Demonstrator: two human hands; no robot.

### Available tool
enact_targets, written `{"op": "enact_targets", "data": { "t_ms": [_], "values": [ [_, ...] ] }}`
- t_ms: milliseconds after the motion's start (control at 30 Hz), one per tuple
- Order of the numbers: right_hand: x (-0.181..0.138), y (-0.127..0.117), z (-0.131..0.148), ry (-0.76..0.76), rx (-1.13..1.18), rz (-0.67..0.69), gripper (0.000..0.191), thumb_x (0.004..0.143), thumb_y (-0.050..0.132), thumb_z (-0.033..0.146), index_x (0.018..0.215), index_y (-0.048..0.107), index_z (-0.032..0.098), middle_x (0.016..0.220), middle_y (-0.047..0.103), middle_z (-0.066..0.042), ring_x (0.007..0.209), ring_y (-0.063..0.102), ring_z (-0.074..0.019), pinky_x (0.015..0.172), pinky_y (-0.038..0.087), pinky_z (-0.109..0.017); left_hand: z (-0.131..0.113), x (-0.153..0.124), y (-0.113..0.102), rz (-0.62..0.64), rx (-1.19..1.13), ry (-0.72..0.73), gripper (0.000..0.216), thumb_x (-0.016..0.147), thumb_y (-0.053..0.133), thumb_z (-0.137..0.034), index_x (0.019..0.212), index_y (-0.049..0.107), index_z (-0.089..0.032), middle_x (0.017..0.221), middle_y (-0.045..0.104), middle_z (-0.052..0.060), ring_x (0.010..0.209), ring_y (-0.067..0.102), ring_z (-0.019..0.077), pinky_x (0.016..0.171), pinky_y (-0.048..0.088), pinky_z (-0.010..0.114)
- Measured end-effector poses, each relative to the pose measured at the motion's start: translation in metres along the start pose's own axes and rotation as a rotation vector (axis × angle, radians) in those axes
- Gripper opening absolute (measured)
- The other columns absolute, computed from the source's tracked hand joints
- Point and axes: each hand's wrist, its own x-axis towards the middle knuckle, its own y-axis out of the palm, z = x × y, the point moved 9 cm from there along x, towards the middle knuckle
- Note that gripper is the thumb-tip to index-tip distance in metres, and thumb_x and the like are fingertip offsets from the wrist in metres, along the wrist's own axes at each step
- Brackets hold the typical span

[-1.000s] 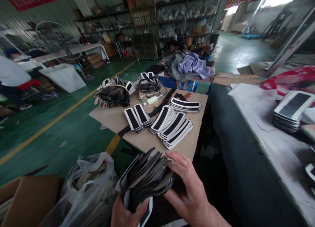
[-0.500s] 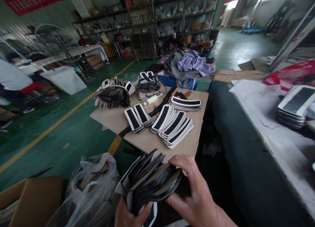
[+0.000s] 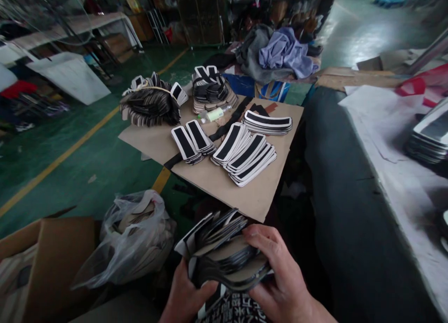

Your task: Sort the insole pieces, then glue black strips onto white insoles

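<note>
Between my two hands is a thick stack of curved, flat pieces (image 3: pixel 227 253), dark-edged with grey-tan faces. My left hand (image 3: pixel 191 285) grips its left end, thumb in front. My right hand (image 3: pixel 280 267) is wrapped round the right end, fingers on top and thumb beneath. Part of a white-bordered black piece (image 3: pixel 213 302) shows below the stack, near my left thumb. Beyond my hands, on a cardboard-topped table (image 3: pixel 259 199), lie fanned piles of white pieces with black strips (image 3: pixel 241 155). Two smaller piles (image 3: pixel 192 143) lie to their left, and a curved pile (image 3: pixel 268 122) behind.
A tied bundle (image 3: pixel 152 103) and another stack (image 3: pixel 210 89) stand at the table's back, near a small bottle (image 3: pixel 213 114). At lower left are a plastic bag (image 3: pixel 136 239) and a cardboard box (image 3: pixel 63 257). A paper-covered bench (image 3: pixel 392 183) runs along the right.
The view has tipped downward, so the table and its piles sit higher in the picture. Both hands still hold the stack, which appears slightly farther right. Printed dark fabric now shows below it.
</note>
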Motion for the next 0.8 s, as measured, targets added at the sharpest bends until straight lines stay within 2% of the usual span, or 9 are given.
{"op": "enact_targets", "data": {
  "t_ms": [200,433,567,800],
  "values": [
    [-0.019,0.013,-0.018,0.137,-0.052,-0.019,0.04,0.085,0.058,0.02,0.122,0.043,0.021,0.121,0.05,-0.014,0.115,0.051,-0.0243,0.09,0.052,-0.036,0.018,-0.001,0.021,0.142,-0.086,-0.092,0.059,0.047,0.073,-0.041,0.098,0.059,-0.013,0.095,0.073,0.013,0.09,0.068,0.0317,0.081,0.057,0.043],
    [-0.017,0.017,-0.022,0.147,-0.068,0.001,0.041,0.084,0.061,0.021,0.121,0.044,0.021,0.123,0.052,-0.013,0.116,0.053,-0.0238,0.093,0.051,-0.035,0.032,0.002,0.02,0.134,-0.053,-0.136,0.061,0.047,0.074,-0.041,0.098,0.057,-0.011,0.094,0.071,0.016,0.09,0.067,0.0342,0.082,0.055,0.048],
    [-0.012,0.015,-0.017,0.128,-0.088,-0.034,0.037,0.082,0.06,0.02,0.117,0.047,0.019,0.118,0.052,-0.013,0.113,0.053,-0.0238,0.09,0.052,-0.035,0.033,0.0,0.025,0.198,-0.113,-0.092,0.062,0.055,0.073,-0.041,0.105,0.054,-0.01,0.102,0.07,0.016,0.095,0.066,0.032,0.086,0.054,0.044],
    [-0.009,0.02,-0.018,0.108,-0.094,-0.023,0.038,0.083,0.061,0.021,0.118,0.046,0.019,0.121,0.05,-0.013,0.117,0.05,-0.0242,0.092,0.051,-0.037,0.036,0.0,0.024,0.153,-0.13,-0.098,0.061,0.056,0.074,-0.043,0.104,0.056,-0.01,0.097,0.071,0.014,0.09,0.067,0.0302,0.082,0.056,0.041]
  ]
}}
